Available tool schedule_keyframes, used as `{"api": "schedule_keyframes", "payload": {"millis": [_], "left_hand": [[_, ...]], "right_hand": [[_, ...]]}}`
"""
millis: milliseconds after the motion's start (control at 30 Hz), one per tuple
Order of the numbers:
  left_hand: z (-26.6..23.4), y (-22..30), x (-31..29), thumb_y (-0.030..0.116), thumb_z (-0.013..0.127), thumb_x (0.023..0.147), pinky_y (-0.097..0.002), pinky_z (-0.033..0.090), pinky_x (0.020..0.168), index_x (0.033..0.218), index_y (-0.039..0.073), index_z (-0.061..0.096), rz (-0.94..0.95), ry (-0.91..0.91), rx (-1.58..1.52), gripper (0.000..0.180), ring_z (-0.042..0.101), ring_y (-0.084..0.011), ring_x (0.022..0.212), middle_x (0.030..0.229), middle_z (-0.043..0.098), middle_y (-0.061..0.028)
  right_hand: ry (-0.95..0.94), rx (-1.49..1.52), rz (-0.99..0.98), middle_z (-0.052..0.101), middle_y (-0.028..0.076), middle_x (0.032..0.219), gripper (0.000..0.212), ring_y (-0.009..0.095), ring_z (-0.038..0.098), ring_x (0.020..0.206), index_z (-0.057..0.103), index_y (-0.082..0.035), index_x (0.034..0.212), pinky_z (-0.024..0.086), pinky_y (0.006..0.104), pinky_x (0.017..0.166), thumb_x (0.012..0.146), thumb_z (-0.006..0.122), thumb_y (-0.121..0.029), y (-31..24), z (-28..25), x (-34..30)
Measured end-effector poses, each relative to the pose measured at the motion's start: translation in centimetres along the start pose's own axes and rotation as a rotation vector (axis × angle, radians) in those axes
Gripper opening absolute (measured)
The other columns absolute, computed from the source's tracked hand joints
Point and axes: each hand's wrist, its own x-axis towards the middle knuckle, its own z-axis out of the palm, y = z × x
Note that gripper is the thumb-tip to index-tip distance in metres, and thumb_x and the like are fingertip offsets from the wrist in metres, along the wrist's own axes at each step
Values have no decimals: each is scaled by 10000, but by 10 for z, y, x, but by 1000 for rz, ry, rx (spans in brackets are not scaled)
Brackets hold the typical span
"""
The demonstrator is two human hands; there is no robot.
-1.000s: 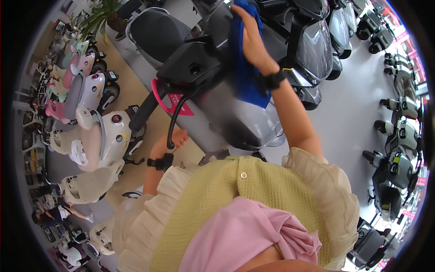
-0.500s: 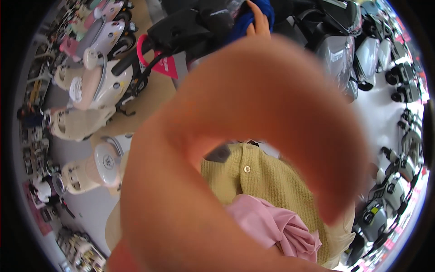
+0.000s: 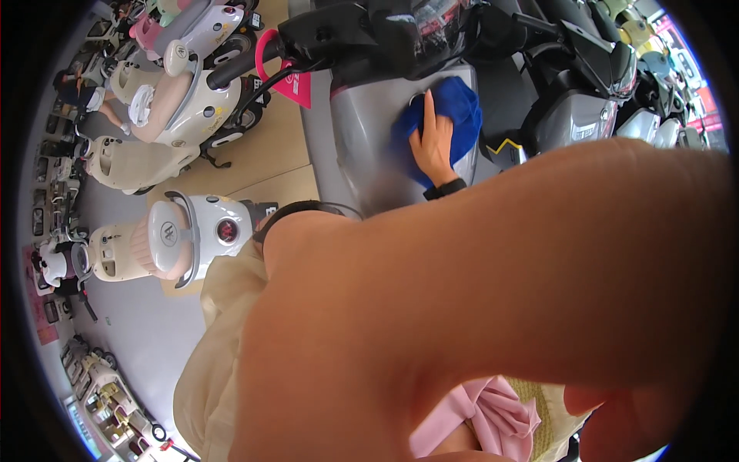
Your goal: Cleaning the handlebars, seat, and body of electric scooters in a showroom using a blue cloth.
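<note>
My right hand (image 3: 435, 150), with a black wristband, presses a bunched blue cloth (image 3: 462, 115) onto the silver-grey panel (image 3: 358, 123) of an electric scooter. Its fingers spread over the cloth, and black handlebars (image 3: 331, 35) sit just beyond. Very close to the camera, a bent hand that looks like my left hand (image 3: 477, 277) fills much of the lower picture. Most of its fingers are hidden or out of focus, so its grip does not show. It covers most of my right forearm. Below it appear pink fabric (image 3: 500, 416) and a yellow-green knitted garment (image 3: 550, 408).
Cream scooters (image 3: 181, 100) stand in a row on the left, one with a round white seat back (image 3: 165, 235). A pink triangular tag (image 3: 296, 85) hangs from the handlebar. Dark and silver scooters (image 3: 573, 119) crowd the right. Grey floor (image 3: 146, 346) lies at lower left.
My right hand and the blue cloth have come down the panel, nearer to me. The close hand has shifted lower and right, covering more of my clothing and uncovering the scooter panel.
</note>
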Motion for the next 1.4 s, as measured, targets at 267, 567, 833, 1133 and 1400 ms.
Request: {"api": "schedule_keyframes", "payload": {"millis": [267, 567, 833, 1133, 1400], "left_hand": [[-52, 40, -26, 311, 566, 969, -312, 502, 744, 1035, 44, 699, 230, 181, -167, 306, 622, -198, 853, 930, 657, -81], [-113, 73, -91, 246, 597, 962, -296, 496, 744, 1012, 44, 706, 480, 412, -249, 235, 623, -178, 853, 907, 660, -59], [-66, -101, -164, 191, 711, 864, -352, 489, 889, 1278, 39, 561, -666, 959, 437, 466, 621, -268, 1025, 1139, 625, -117], [-20, -153, -175, 159, 662, 866, -323, 495, 815, 1240, -42, 534, -873, 875, 108, 444, 647, -251, 907, 958, 667, -159], [-78, -49, -186, 132, 669, 920, -269, 460, 859, 1238, 20, 553, -549, 1135, 238, 357, 571, -97, 1000, 1094, 613, -42]], "right_hand": [[174, 35, 45, 539, 221, 1071, 872, 377, 515, 991, 190, -68, 1549, 370, 466, 951, 778, 595, -100, 10, -3, 48], [222, -107, -31, 560, 236, 1079, 834, 388, 519, 990, 218, -89, 1549, 380, 482, 947, 800, 585, -85, 16, 5, 28], [129, 91, 188, 559, 176, 1073, 678, 367, 497, 992, 469, -107, 1401, 393, 459, 936, 744, 614, -24, 5, -2, -35], [463, 180, 112, 585, 110, 1037, 404, 305, 519, 964, 614, -61, 1093, 437, 358, 857, 697, 606, 16, -38, -83, 20], [336, 99, 124, 642, 115, 872, 268, 293, 598, 819, 681, -69, 1033, 473, 359, 750, 771, 637, -37, -5, -118, 45]]}}
